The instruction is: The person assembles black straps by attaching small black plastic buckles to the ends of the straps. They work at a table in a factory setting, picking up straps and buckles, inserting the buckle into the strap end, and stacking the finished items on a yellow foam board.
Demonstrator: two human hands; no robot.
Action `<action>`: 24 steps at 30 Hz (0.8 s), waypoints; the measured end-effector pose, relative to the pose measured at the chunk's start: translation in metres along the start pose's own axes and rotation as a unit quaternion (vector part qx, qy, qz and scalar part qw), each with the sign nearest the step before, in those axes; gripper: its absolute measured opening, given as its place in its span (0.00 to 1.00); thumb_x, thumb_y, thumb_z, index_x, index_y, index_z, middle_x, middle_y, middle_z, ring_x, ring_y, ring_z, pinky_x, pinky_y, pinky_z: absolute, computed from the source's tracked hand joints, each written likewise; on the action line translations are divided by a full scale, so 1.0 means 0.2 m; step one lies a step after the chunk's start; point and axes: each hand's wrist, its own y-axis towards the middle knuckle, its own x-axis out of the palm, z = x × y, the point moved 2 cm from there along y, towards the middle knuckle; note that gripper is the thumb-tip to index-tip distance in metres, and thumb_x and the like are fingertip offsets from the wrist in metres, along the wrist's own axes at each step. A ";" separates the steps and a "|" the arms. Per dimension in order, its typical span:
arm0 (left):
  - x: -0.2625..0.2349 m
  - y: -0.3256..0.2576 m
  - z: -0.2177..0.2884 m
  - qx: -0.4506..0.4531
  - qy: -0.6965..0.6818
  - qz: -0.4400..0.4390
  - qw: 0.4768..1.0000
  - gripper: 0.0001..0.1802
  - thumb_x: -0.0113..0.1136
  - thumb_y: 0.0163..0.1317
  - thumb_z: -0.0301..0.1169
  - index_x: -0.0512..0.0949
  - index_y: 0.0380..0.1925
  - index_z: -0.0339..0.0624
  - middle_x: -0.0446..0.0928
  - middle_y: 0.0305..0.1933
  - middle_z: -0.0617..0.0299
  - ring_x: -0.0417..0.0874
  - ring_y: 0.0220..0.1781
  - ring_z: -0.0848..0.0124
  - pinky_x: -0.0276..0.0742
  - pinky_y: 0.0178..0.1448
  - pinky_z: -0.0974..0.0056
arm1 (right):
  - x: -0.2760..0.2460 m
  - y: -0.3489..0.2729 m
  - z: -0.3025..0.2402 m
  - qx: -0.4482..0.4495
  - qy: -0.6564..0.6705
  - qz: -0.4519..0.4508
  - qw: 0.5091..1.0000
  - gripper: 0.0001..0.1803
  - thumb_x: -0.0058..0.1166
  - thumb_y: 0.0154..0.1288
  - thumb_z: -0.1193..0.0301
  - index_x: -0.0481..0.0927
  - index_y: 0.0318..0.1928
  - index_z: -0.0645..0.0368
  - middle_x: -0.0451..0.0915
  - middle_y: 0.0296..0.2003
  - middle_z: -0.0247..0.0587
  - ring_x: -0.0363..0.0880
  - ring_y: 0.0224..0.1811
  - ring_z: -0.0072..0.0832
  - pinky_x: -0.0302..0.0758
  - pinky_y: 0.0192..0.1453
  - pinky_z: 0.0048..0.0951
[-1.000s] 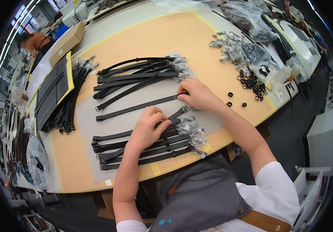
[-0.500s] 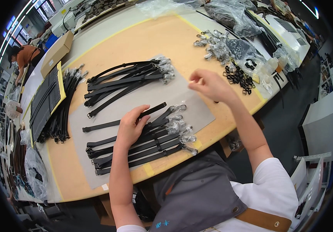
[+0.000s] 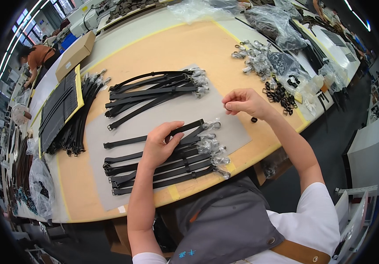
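At center, the left hand (image 3: 159,144) pinches a black strap (image 3: 126,141); right of center, the right hand (image 3: 247,104) hovers, grip unclear.

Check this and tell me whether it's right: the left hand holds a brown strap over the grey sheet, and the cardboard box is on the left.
Wrong on colour: the head view shows the strap is black, not brown. The left hand holds it over the grey sheet, and the cardboard box is on the left.
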 end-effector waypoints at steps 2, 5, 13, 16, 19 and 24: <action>-0.01 -0.01 0.01 0.019 -0.019 0.017 1.000 0.17 0.73 0.63 0.21 0.87 0.52 0.42 0.88 0.45 0.62 0.84 0.38 0.77 0.76 0.36 0.72 | 0.19 0.02 -0.08 -0.006 0.170 -0.046 0.984 0.13 0.63 0.77 0.71 0.84 0.56 0.63 0.88 0.47 0.41 0.89 0.42 0.25 0.88 0.47 0.23; -0.04 -0.01 0.02 0.051 -0.020 0.050 0.997 0.16 0.72 0.63 0.20 0.87 0.52 0.41 0.87 0.41 0.64 0.81 0.34 0.79 0.74 0.35 0.72 | 0.35 0.08 -0.10 -0.029 0.273 -0.130 0.953 0.15 0.62 0.78 0.69 0.83 0.59 0.62 0.88 0.49 0.40 0.90 0.46 0.24 0.88 0.49 0.23; -0.11 -0.01 0.05 0.039 0.002 0.128 0.991 0.17 0.72 0.60 0.18 0.88 0.49 0.41 0.82 0.32 0.69 0.70 0.26 0.83 0.63 0.29 0.74 | 0.48 0.17 -0.08 -0.041 0.315 -0.161 0.935 0.14 0.61 0.79 0.69 0.83 0.59 0.61 0.87 0.47 0.35 0.89 0.46 0.22 0.85 0.46 0.19; -0.11 -0.01 0.03 0.048 0.018 0.128 0.990 0.17 0.71 0.58 0.18 0.88 0.48 0.41 0.81 0.31 0.69 0.70 0.25 0.83 0.61 0.28 0.73 | 0.48 0.17 -0.06 -0.040 0.308 -0.157 0.938 0.14 0.61 0.79 0.69 0.83 0.59 0.61 0.87 0.46 0.34 0.89 0.46 0.21 0.85 0.47 0.19; -0.10 -0.01 0.03 0.047 0.023 0.122 0.991 0.17 0.71 0.57 0.18 0.88 0.48 0.41 0.80 0.30 0.68 0.69 0.25 0.82 0.61 0.27 0.73 | 0.49 0.18 -0.04 -0.046 0.293 -0.147 0.943 0.14 0.61 0.79 0.69 0.84 0.59 0.61 0.87 0.46 0.34 0.89 0.46 0.21 0.85 0.49 0.19; -0.10 0.00 0.02 0.042 0.026 0.113 0.992 0.17 0.71 0.56 0.19 0.89 0.47 0.41 0.80 0.29 0.68 0.69 0.24 0.82 0.61 0.27 0.72 | 0.49 0.18 -0.02 -0.058 0.286 -0.147 0.945 0.14 0.61 0.79 0.70 0.84 0.59 0.62 0.87 0.46 0.34 0.88 0.47 0.20 0.85 0.50 0.20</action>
